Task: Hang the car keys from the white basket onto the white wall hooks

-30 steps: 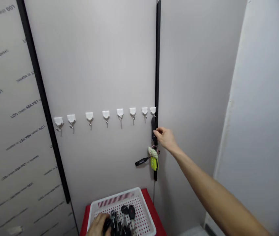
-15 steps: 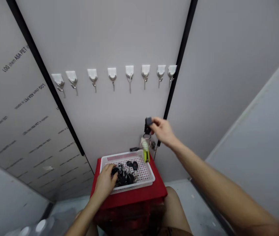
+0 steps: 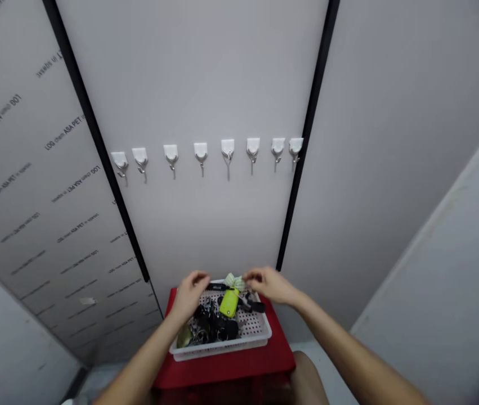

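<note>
As we are facing the pale wall panel point(image 3: 222, 225), we are keeping both hands over the white perforated basket point(image 3: 222, 351), which is sitting on a red-covered surface point(image 3: 226, 370). Our left hand point(image 3: 192, 291) is hovering at the basket's far left part with its fingers bent, beside the end of a slim black tag point(image 3: 216, 287); whether it is grasping the tag, we cannot tell. Our right hand point(image 3: 256, 279) is bringing its thumb and fingers together at the right edge of a green-and-white bow point(image 3: 234, 282); we cannot tell whether it is gripping the bow or only touching it.

Directly nearer to us than the bow, a yellow-green key fob point(image 3: 229, 302) is lying over the basket's contents. We are noting a black strap point(image 3: 256, 306) at the basket's right side, and a dark cluster of keys and fobs point(image 3: 211, 326) filling the left and middle, with a brass-coloured round item point(image 3: 184, 336) resting in the near left corner. Above, eight white-backed metal hooks point(image 3: 228, 147) are running in a row across the panel, between two black strips point(image 3: 315, 84).
</note>
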### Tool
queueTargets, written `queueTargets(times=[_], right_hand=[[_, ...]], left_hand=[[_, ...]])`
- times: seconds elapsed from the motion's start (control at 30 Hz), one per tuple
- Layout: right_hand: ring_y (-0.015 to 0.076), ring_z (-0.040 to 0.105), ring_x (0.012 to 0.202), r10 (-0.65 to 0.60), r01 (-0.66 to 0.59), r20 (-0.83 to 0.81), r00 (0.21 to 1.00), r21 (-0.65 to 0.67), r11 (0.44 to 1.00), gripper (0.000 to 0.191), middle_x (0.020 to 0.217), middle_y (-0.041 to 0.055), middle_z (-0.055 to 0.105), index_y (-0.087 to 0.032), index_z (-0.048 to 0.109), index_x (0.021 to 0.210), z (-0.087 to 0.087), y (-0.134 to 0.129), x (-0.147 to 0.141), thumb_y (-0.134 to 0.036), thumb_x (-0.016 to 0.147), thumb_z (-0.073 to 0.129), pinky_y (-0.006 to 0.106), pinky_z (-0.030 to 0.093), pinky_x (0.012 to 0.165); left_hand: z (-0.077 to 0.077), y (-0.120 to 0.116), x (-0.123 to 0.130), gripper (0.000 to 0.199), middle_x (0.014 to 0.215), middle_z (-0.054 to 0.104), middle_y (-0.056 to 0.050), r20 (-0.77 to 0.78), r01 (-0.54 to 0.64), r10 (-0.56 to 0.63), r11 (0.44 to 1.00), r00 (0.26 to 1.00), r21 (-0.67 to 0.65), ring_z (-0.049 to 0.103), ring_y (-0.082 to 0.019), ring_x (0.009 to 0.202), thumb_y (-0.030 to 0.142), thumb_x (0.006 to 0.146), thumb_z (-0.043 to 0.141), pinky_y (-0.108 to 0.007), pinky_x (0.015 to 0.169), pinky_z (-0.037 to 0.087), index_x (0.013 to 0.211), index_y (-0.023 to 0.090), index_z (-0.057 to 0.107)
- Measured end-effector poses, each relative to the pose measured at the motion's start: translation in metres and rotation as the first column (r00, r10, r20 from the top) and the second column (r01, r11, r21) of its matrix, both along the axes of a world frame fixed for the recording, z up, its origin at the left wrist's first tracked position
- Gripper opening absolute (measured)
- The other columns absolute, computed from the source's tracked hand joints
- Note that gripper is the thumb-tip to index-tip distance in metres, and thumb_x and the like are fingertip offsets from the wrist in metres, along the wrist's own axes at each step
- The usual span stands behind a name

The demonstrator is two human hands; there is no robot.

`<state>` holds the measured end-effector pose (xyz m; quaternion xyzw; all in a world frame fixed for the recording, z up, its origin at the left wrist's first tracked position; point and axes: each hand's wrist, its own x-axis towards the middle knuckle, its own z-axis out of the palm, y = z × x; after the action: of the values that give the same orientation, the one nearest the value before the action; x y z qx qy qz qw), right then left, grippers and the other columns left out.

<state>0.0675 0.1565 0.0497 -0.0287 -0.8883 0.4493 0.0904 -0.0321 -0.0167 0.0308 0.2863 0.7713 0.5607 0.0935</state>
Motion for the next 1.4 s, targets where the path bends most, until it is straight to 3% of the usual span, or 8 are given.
queueTargets(times=[0.1,0.2,0.4,0.7,0.8,0.93,1.13,1.4], right_hand=[[0.0063,0.042,0.042,-0.087,0.038,-0.151,0.985,-0.305,0.951,0.024,0.054,-0.0009,0.049,-0.015,0.046,0.061,0.054,0.007,-0.009,-0.035,0.067,0.034,0.020,0.033,0.043],[0.0026,0.024,0.027,-0.121,-0.069,-0.256,0.959,-0.627,0.776,0.046,0.035,-0.0062,0.030,-0.017,0.029,0.041,0.100,0.006,-0.018,-0.053,0.068,0.023,0.017,0.023,0.032],[0.0015,0.013,0.024,-0.017,-0.095,-0.150,0.988,-0.703,0.705,0.055,0.028,-0.0077,0.020,-0.017,0.021,0.037,0.121,-0.002,-0.025,-0.064,0.064,0.011,0.016,0.011,0.028],[0.0021,0.012,0.025,0.005,-0.067,-0.098,0.995,-0.648,0.759,0.054,0.029,-0.0084,0.017,-0.018,0.020,0.039,0.101,-0.021,-0.033,-0.064,0.064,0.009,0.017,0.012,0.029],[0.0027,0.016,0.027,-0.033,0.010,-0.034,0.999,-0.539,0.842,0.052,0.031,-0.0080,0.021,-0.018,0.023,0.040,0.076,-0.028,-0.038,-0.062,0.065,0.014,0.017,0.015,0.030],[0.0039,0.028,0.035,-0.180,0.176,-0.036,0.983,-0.084,0.981,0.036,0.037,-0.0062,0.032,-0.016,0.036,0.042,0.022,-0.026,-0.039,-0.046,0.060,0.044,0.018,0.022,0.037],[0.0076,0.043,0.050,-0.219,0.216,0.002,0.976,0.154,0.964,0.018,0.056,-0.0003,0.053,-0.013,0.054,0.062,-0.029,-0.021,-0.031,-0.027,0.063,0.042,0.019,0.032,0.050],[0.0139,0.051,0.063,-0.039,-0.042,0.159,0.987,0.472,0.881,0.020,0.065,0.0025,0.059,-0.018,0.059,0.075,-0.058,-0.047,-0.015,-0.025,0.061,0.047,0.022,0.034,0.056]], left_hand=[[0.059,0.033,-0.003,0.042,0.044,0.047,0.000,0.251,0.177,-0.240,0.952,0.938,0.251,0.042,-0.007,0.039,0.049,0.066,0.030,-0.020,0.042,0.031,0.048,0.014,0.045],[0.109,0.062,0.002,0.055,0.030,0.034,0.003,0.286,0.331,-0.473,0.841,0.833,0.427,0.029,-0.004,0.027,0.059,0.065,0.016,-0.018,0.033,0.018,0.036,0.015,0.034],[0.134,0.081,0.014,0.060,0.026,0.029,0.003,0.277,0.458,-0.585,0.790,0.762,0.407,0.023,-0.003,0.024,0.063,0.063,0.008,-0.018,0.032,0.011,0.033,0.015,0.029],[0.114,0.061,0.010,0.060,0.026,0.029,0.004,0.309,0.432,-0.515,0.851,0.800,0.300,0.021,-0.002,0.024,0.064,0.061,0.006,-0.018,0.033,0.012,0.035,0.016,0.028],[0.088,0.049,0.001,0.058,0.031,0.035,0.003,0.320,0.331,-0.393,0.915,0.862,0.233,0.029,-0.004,0.028,0.061,0.063,0.009,-0.018,0.034,0.019,0.039,0.015,0.034],[0.032,0.022,-0.016,0.037,0.042,0.044,0.003,0.151,0.066,-0.061,0.997,0.987,-0.030,0.039,-0.006,0.039,0.045,0.065,0.033,-0.019,0.041,0.029,0.049,0.014,0.043],[-0.039,-0.010,-0.014,0.018,0.064,0.055,-0.002,-0.147,-0.050,-0.004,0.930,0.989,-0.365,0.048,-0.012,0.060,0.028,0.062,0.044,-0.022,0.056,0.035,0.069,0.014,0.052],[-0.061,-0.026,0.001,0.024,0.088,0.053,-0.007,-0.346,-0.006,-0.202,0.856,0.916,-0.517,0.044,-0.018,0.086,0.021,0.060,0.048,-0.028,0.078,0.031,0.084,0.016,0.053]])
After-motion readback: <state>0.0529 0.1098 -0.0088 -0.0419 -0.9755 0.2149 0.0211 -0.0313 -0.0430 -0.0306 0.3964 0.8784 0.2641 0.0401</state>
